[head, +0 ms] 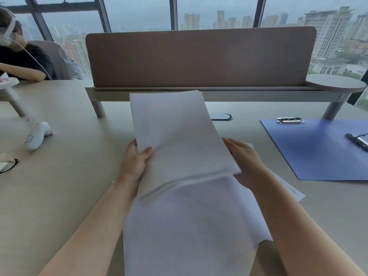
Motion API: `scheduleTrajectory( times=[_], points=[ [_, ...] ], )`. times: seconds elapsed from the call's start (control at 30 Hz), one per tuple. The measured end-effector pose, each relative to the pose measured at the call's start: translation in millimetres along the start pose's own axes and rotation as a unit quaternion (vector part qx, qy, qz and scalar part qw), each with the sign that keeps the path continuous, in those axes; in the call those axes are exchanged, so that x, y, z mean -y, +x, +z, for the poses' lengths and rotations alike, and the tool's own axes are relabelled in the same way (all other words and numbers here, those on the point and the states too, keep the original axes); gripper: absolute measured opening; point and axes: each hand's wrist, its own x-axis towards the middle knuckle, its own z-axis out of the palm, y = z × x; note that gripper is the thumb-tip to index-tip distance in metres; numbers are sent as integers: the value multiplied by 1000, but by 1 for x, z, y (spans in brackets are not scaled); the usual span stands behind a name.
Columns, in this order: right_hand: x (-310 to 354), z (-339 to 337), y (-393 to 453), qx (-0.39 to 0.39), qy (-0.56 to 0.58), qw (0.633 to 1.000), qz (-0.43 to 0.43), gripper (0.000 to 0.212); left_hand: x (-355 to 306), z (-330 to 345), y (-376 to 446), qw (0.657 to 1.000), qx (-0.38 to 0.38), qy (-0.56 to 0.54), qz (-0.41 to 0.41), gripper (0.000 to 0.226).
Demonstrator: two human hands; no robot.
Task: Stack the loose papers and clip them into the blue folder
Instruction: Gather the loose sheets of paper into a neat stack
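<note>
1. Head view, looking forward and down over a pale desk (pixel 79 196) toward a brown divider screen (pixel 199 58) and city windows beyond.
2. Holding up a stack of white papers (pixel 175 136) over the middle of the desk, tilted with its far edge raised toward the divider.
3. Gripping the stack's left edge with the left hand (pixel 133 162), thumb curled over the top sheet, fingers hidden beneath.
4. Meeting the stack's right edge with the right hand (pixel 245 162), fingers fairly straight and together along the side; fingertips hidden behind the paper, so cannot tell whether pinching or only pressing.
5. Lying under the raised stack, flat on the desk: more loose sheets (pixel 189 232), fanned unevenly, one corner poking out to the right beneath the right forearm.
6. Lying open and flat on the desk to the right, well apart from the held stack: the blue folder (pixel 318 152), carrying a metal clip (pixel 290 120) at its far edge and a second clip (pixel 358 141) at the frame's right border.
7. Resting on the left part of the desk: a white handheld controller (pixel 37 136) and black-framed glasses (pixel 8 163).
8. Sitting at far left behind the desk: another person in a dark top (pixel 23 60).
</note>
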Motion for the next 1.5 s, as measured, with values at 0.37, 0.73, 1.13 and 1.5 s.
scheduleTrajectory(
  times=[0.37,0.73,1.13,1.5],
  points=[
    [-21,33,-8,150,-669,708,-171,98,9,-22,2,852,168,-468,-164,72],
    [-3,72,-36,215,-736,637,-74,61,7,-11,-2,910,59,-373,-172,63],
    [-14,96,-40,96,-782,582,-199,27,-1,-10,-3,960,15,-217,-174,25],
    [54,17,-14,24,5,1000,-3,19,-11,-17,-6,988,9,-137,-73,35]
  ],
)
